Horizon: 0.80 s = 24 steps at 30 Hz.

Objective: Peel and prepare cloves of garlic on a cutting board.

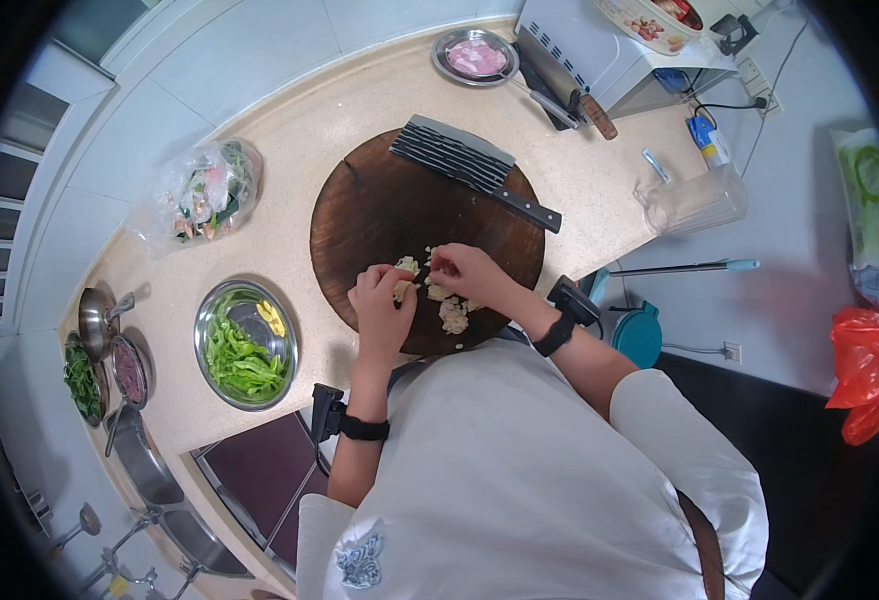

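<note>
On the round dark wooden chopping board (364,217), pale lumpy food pieces (453,318) lie in a loose cluster near my body; I cannot tell their exact kind. My left hand (383,304) has its thumb and fingers around a pale piece (402,289). Close to its right, my right hand (469,274) is bent over more of the pieces, its fingertips drawn together; whether it grips one is hidden. A cleaver (454,154) with a black handle rests across the board's far side, apart from both hands.
A metal bowl (295,375) of sliced green peppers and yellow slices stands left. Behind it lies a plastic bag of vegetables (214,191). A meat plate (439,64) and another cleaver (559,82) are at the back. A clear pitcher (698,202) lies near the right edge.
</note>
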Tool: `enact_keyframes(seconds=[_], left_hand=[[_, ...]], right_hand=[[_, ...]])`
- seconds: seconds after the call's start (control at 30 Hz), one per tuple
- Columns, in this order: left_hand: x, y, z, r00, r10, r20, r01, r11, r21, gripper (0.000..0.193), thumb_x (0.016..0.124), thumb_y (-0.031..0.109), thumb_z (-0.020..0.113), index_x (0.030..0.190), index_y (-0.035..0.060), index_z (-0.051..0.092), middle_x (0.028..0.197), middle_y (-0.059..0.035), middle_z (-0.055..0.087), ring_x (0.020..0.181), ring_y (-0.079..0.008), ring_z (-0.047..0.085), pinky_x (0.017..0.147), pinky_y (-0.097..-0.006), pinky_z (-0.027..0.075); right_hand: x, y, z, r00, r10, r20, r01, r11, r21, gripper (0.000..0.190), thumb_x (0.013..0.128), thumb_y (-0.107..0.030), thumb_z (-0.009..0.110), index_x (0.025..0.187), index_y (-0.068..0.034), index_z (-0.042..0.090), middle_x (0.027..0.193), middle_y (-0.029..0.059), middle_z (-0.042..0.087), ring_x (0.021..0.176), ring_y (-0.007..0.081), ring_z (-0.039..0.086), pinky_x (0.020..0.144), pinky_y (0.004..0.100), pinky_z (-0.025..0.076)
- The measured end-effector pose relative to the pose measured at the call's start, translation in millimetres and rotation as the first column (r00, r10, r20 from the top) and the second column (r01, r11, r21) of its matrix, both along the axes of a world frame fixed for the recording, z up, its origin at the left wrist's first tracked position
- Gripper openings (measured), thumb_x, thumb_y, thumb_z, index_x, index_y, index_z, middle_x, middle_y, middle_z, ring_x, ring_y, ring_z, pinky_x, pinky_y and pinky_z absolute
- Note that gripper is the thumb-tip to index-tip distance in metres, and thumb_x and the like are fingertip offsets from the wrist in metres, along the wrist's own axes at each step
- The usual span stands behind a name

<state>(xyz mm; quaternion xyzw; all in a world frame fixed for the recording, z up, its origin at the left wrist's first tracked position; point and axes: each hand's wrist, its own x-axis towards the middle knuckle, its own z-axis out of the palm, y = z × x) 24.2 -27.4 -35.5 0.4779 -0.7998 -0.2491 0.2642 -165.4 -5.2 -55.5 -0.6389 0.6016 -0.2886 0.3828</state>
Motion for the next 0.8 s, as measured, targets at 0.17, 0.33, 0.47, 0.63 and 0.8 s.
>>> enact_keyframes(seconds=[0.17,0.33,0.47,0.63,0.8], left_hand=[[-3,2,1,1.0,-0.011,-0.027,0.011,1.0,0.014,0.015,0.076,0.011,0.067,0.091,0.0116,0.064,0.098,-0.0041,0.056,0.099,-0.0229,0.053,0.086,-0.0382,0.034],[-1,2,0,1.0,-0.024,-0.006,0.024,1.0,-0.003,0.014,0.076,0.01,0.067,0.09,0.0114,0.064,0.097,-0.004,0.056,0.099,-0.0224,0.053,0.085,-0.038,0.034],[0,4,1,1.0,-0.01,-0.01,0.009,1.0,-0.004,0.013,0.077,0.009,0.066,0.09,0.0109,0.064,0.097,-0.0039,0.057,0.098,-0.0222,0.053,0.085,-0.0377,0.034],[1,4,3,0.999,-0.015,-0.046,0.016,1.0,0.026,0.013,0.078,0.008,0.065,0.09,0.0105,0.064,0.098,-0.0037,0.058,0.099,-0.0227,0.053,0.086,-0.0375,0.033],[-1,4,6,0.985,-0.065,-0.158,0.071,0.997,0.035,0.017,0.079,0.006,0.063,0.095,0.0074,0.065,0.097,-0.0062,0.063,0.096,-0.0234,0.058,0.085,-0.0365,0.039]], right_hand=[[7,7,-1,0.97,-0.01,-0.244,-0.023,0.991,-0.131,0.013,0.077,-0.013,0.061,0.087,-0.005,0.056,0.084,0.0119,0.058,0.082,0.0301,0.06,0.069,0.0399,0.05],[8,11,13,0.967,0.004,-0.254,-0.053,0.981,-0.187,0.015,0.076,-0.013,0.063,0.086,-0.005,0.055,0.084,0.0112,0.058,0.083,0.0292,0.06,0.069,0.0394,0.05],[20,24,16,0.908,0.071,-0.413,-0.146,0.977,-0.153,0.015,0.076,-0.013,0.063,0.086,-0.006,0.056,0.083,0.0106,0.059,0.083,0.0287,0.06,0.069,0.0389,0.051],[25,17,12,0.901,-0.03,-0.434,-0.065,0.977,-0.203,0.012,0.075,-0.014,0.064,0.081,-0.005,0.057,0.078,0.0115,0.061,0.078,0.0307,0.061,0.066,0.039,0.051],[13,8,15,0.951,-0.089,0.297,0.057,0.992,0.116,0.015,0.081,-0.015,0.066,0.078,-0.003,0.059,0.068,0.0055,0.059,0.063,0.014,0.056,0.058,0.0297,0.045]])
